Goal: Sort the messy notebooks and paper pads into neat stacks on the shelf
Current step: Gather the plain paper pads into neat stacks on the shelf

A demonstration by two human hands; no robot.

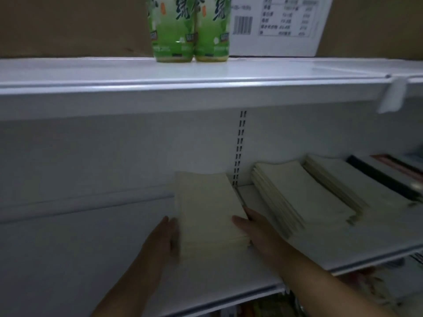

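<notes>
A stack of cream paper pads point(206, 209) lies on the white shelf point(68, 259), between my two hands. My left hand point(160, 239) presses flat against the stack's left side. My right hand point(254, 227) grips its right side, thumb on top. To the right sit two more cream stacks, one point(295, 195) close by and another point(338, 179) behind it. Dark-covered notebooks point(384, 177) lie at the far right of the shelf.
An upper white shelf point(206, 74) carries two green tea bottles point(190, 30) and a white carton with a barcode point(274, 26). A slotted upright point(239, 147) runs down the back panel. A price-tag holder point(391, 94) hangs at the upper shelf's right edge.
</notes>
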